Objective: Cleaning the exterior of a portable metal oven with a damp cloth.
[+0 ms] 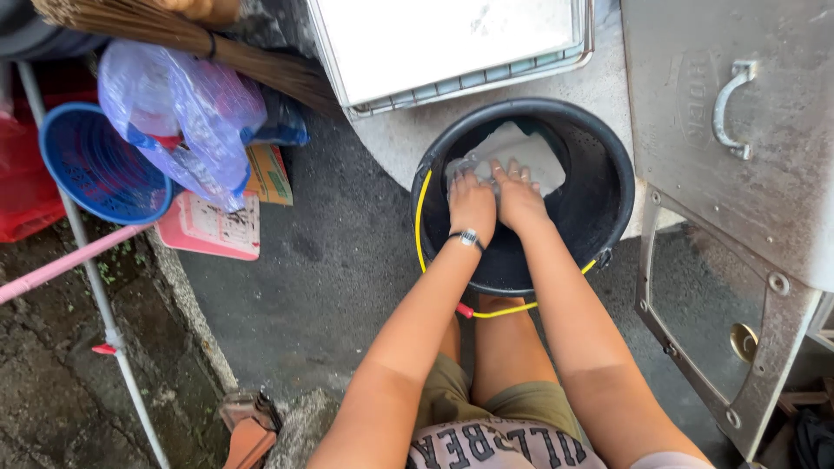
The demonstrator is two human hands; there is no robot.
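Head view: both hands, left hand [472,204] and right hand [519,198], clamped on white cloth [521,149], bunched together inside black bucket [608,165] for scrubbing, probably.

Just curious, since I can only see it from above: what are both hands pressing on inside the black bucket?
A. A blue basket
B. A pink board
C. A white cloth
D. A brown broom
C: the left hand and right hand both rest on a white cloth inside the black bucket.
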